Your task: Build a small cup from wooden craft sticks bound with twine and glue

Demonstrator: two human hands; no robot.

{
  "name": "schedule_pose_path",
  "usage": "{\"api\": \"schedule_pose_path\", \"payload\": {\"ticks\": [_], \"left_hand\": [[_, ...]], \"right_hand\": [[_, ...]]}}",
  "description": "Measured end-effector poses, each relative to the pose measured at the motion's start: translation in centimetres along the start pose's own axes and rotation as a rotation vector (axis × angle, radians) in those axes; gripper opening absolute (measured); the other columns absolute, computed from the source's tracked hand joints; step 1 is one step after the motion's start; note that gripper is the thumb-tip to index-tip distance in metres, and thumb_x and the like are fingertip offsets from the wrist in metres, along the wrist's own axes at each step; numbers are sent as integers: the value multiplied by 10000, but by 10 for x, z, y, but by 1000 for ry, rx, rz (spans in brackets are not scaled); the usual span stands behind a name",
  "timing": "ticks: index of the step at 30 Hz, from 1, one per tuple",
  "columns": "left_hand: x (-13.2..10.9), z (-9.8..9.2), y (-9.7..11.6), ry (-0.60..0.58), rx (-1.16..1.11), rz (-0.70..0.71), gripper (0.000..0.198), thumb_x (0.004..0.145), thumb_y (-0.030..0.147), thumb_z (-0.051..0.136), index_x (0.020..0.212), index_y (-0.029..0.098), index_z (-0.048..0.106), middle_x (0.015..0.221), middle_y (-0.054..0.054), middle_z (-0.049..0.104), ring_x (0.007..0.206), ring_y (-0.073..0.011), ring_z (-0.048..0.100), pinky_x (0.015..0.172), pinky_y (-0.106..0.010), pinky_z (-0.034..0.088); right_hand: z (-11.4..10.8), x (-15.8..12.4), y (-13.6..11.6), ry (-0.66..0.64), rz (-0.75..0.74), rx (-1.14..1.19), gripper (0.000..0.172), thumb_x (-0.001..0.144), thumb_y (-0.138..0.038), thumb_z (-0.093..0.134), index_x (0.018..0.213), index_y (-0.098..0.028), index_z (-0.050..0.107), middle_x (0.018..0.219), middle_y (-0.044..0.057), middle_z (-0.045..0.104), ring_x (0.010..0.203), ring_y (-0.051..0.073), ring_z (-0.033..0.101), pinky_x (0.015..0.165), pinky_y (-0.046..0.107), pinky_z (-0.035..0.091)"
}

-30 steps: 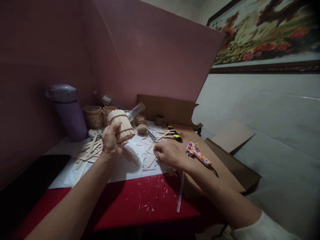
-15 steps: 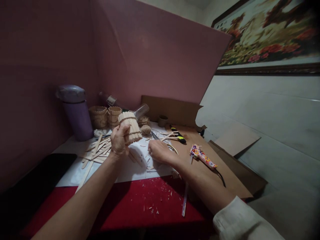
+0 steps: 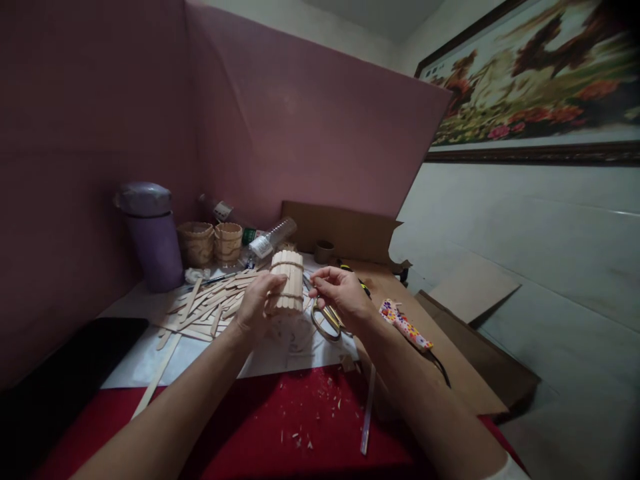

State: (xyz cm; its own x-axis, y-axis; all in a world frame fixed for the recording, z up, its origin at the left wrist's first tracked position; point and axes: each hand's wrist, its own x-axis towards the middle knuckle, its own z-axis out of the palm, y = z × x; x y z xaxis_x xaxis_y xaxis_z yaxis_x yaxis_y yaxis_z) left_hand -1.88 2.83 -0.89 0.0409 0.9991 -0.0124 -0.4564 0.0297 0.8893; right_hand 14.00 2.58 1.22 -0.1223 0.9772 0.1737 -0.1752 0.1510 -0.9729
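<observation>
My left hand [image 3: 256, 301] is closed round the lower left side of a small barrel-shaped pot [image 3: 290, 272] made of pale craft sticks, with two bands of twine round it. The pot is nearly upright above the white paper. Just right of it, my right hand [image 3: 336, 288] has thumb and forefinger pinched together; whatever is between them is too small to make out. Below that hand lie scissors [image 3: 326, 321] with gold-coloured handles. A heap of loose craft sticks [image 3: 215, 303] spreads to the left of my left hand.
Two carved-looking pots [image 3: 196, 243], a purple tumbler [image 3: 156, 247] and clear plastic bottles [image 3: 273, 239] stand or lie at the back. To the right, a flowered glue gun [image 3: 406, 325] rests on cardboard [image 3: 450, 360]. A glue stick [image 3: 369, 413] lies near the red cloth [image 3: 250, 427].
The pot in my left hand has moved right and lower and stands more upright. My right hand has risen from the paper to beside the pot, fingers pinched. The view has shifted slightly.
</observation>
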Motion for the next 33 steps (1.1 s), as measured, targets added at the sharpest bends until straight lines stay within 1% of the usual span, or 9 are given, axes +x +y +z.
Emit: {"api": "schedule_pose_path", "payload": {"ticks": [3, 6, 11, 14, 17, 22, 26, 29, 33], "left_hand": [[-1, 0, -5, -57, 41, -25, 317, 662, 361, 691, 885, 151, 607, 711, 2, 564, 559, -124, 530, 432, -224, 454], [-2, 0, -6, -100, 50, -31, 291, 665, 367, 690, 846, 157, 598, 677, 12, 539, 523, -112, 500, 414, -209, 404], [-6, 2, -3, -116, 38, -60, 284, 657, 362, 696, 845, 183, 581, 682, 14, 541, 568, -154, 557, 472, -263, 464], [-7, 4, -2, -126, 35, -59, 304, 658, 360, 696, 878, 176, 596, 695, 3, 569, 553, -150, 553, 451, -251, 443], [-8, 5, -4, -125, 36, -80, 341, 636, 358, 716, 893, 160, 611, 704, -10, 591, 549, -145, 549, 436, -237, 416], [-8, 8, -8, -175, 30, -85, 317, 636, 324, 716, 885, 161, 606, 709, -15, 594, 602, -170, 575, 489, -265, 446], [-8, 9, -11, -211, 58, -67, 352, 676, 290, 678, 999, 160, 623, 780, -36, 638, 650, -176, 596, 569, -284, 483], [-8, 9, -12, -187, 103, -41, 429, 684, 276, 662, 1097, 170, 615, 816, -42, 652, 672, -182, 605, 590, -290, 492], [-10, 10, -13, -156, 126, -31, 474, 654, 283, 674, 1112, 177, 611, 849, -52, 670, 715, -204, 626, 575, -291, 493]], "right_hand": [[0, -2, -3, 2, 12, 30, 363, 547, -360, 857, 726, -139, 632, 597, 0, 647, 515, 112, 629, 443, 194, 478], [0, -3, -4, 39, -26, 27, 333, 551, -307, 848, 752, -149, 634, 595, -10, 652, 513, 136, 654, 425, 209, 491], [-3, -1, -1, 57, -60, -44, 258, 568, -307, 835, 704, -146, 686, 583, -7, 659, 507, 115, 635, 436, 198, 489], [-3, -2, 1, 83, -89, -48, 232, 593, -299, 812, 738, -149, 711, 607, -7, 667, 512, 107, 624, 443, 200, 491], [-3, -5, 3, 110, -92, -45, 211, 604, -282, 807, 731, -158, 694, 597, -13, 655, 515, 117, 624, 441, 209, 489], [-4, -10, 3, 139, -96, -70, 181, 611, -282, 801, 685, -153, 696, 574, -14, 638, 506, 104, 589, 442, 201, 466], [-6, -12, 2, 148, -105, -92, 169, 618, -283, 785, 692, -156, 702, 554, -12, 638, 498, 110, 585, 438, 206, 458], [-7, -13, 3, 152, -102, -90, 162, 622, -281, 775, 694, -164, 690, 550, -17, 637, 492, 114, 584, 434, 212, 459], [-6, -15, 3, 170, -109, -109, 151, 624, -277, 764, 680, -164, 681, 553, -14, 633, 493, 116, 585, 428, 212, 459]]}}
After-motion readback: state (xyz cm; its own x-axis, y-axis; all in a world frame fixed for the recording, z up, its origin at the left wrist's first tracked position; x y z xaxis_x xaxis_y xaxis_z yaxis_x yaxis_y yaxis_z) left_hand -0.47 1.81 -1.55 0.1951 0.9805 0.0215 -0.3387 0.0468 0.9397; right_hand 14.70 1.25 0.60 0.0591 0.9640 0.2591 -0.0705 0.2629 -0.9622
